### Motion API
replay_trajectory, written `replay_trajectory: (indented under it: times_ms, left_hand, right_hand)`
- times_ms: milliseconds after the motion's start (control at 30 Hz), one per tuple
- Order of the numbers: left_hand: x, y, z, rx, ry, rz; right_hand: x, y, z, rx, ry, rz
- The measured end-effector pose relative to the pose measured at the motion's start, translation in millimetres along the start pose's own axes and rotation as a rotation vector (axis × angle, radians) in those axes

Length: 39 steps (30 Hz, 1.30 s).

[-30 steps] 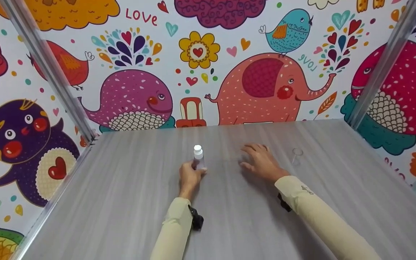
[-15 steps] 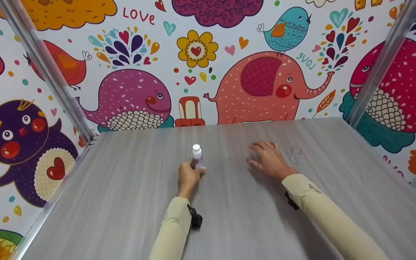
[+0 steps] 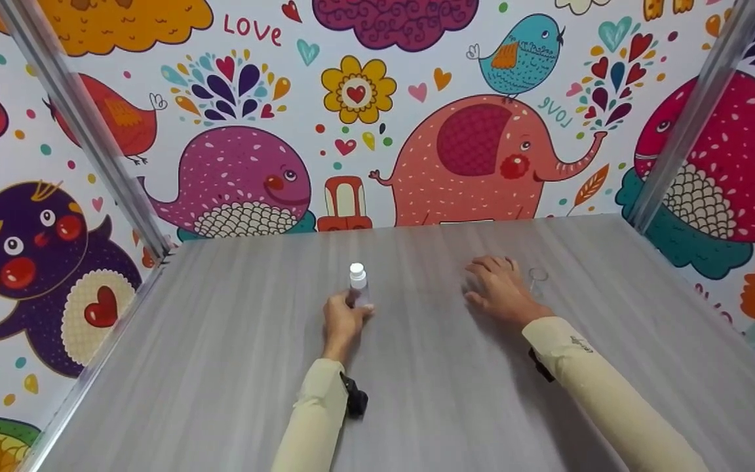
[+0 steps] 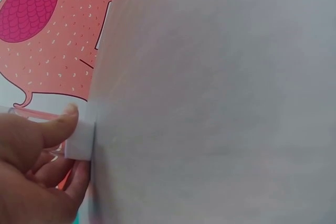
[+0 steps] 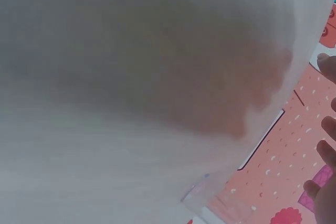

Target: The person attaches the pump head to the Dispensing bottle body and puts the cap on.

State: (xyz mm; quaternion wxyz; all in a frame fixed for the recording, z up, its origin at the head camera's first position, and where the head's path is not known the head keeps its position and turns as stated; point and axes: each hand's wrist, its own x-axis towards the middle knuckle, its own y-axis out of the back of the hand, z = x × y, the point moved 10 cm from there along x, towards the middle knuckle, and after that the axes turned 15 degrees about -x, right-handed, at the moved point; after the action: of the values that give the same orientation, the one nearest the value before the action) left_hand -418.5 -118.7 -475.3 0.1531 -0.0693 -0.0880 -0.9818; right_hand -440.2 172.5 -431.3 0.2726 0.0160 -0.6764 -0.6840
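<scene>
A big wall (image 3: 384, 154) with painted animals is at the back; the grey worktop (image 3: 417, 387) reaches to it, wide and flat, so it is a good place for things to stand; 2 pale sleeves (image 3: 315, 406) come in from the near side; the right grip (image 3: 502, 290) is over the worktop, let go, with its fingers loose and nothing in them; I cannot tell if it touches the worktop.

The left grip (image 3: 343, 319) has its fingers and thumb round the low part of a little bottle (image 3: 360, 294); the bottle looks upright, toward the back of the worktop; I think it is held low so it won't tip, and so its top is easy to get at; a clear thing (image 3: 537, 280), maybe a cup, is just beside the right grip, well apart from the bottle, perhaps so the 2 don't bump; the white top (image 3: 357, 269) pokes up above the left grip, free of any fingers.
</scene>
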Motion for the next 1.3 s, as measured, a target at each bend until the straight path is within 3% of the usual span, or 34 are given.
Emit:
replay_trajectory:
  times_ms: [233, 500, 767, 1100, 1300]
  left_hand:
    - [-1.1, -0.6, 2.0, 0.008, -0.011, -0.013]
    - [-2.0, 2.0, 4.4, 0.01, -0.046, 0.005]
    - [-1.5, 1.6, -0.5, 0.024, 0.002, -0.005]
    - [-0.8, 0.2, 0.4, 0.022, 0.009, -0.005]
    - [-0.4, 0.3, 0.2, 0.041, 0.021, -0.002]
  right_hand:
    - [-3.4, 1, 11, -0.075, 0.003, 0.026]
    - [-5.2, -3, 25, -0.1, -0.031, -0.028]
    - [-10.9, -4, 32, -0.118, -0.018, -0.024]
    - [-17.6, -2, 47, -0.147, -0.042, -0.004]
    - [-21.2, -3, 57, -0.105, -0.074, -0.041]
